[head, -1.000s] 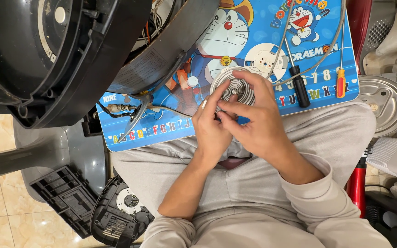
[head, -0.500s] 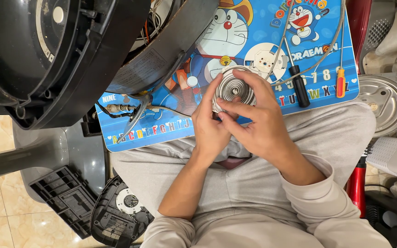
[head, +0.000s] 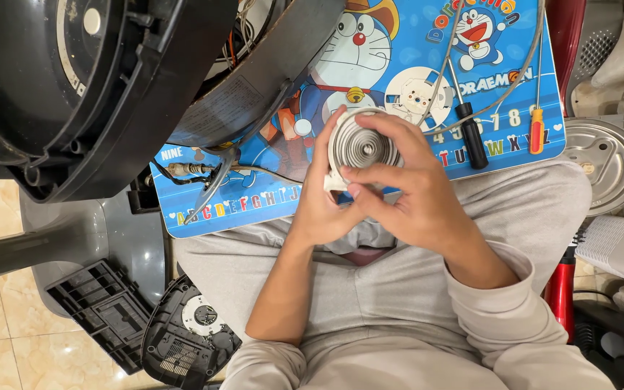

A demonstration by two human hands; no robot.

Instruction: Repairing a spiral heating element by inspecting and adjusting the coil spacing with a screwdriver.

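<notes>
Both hands are up over my lap, just below frame centre. Left hand (head: 319,209) cups the round white spring housing (head: 362,144) from the 9 o'clock side, fingers curled up along its rim. Right hand (head: 413,195) wraps it from 3 o'clock, fingertips over the top edge, thumb and forefinger pressed together at the housing's 6 o'clock edge. I can't tell what, if anything, sits in that pinch.

The housing is tilted face-up toward the camera and shows a coiled metal spiral inside. It sits in the air above the near edge of the blue cartoon lap board (head: 413,72), at about 12 o'clock from the hands.

On the board at 2 o'clock from the housing: a black-handled screwdriver (head: 471,137) and a small orange-handled screwdriver (head: 536,130) further out. A large black appliance shell (head: 88,94) sits at 10 o'clock. A black plastic cover (head: 102,310) lies on the floor at 8 o'clock.
</notes>
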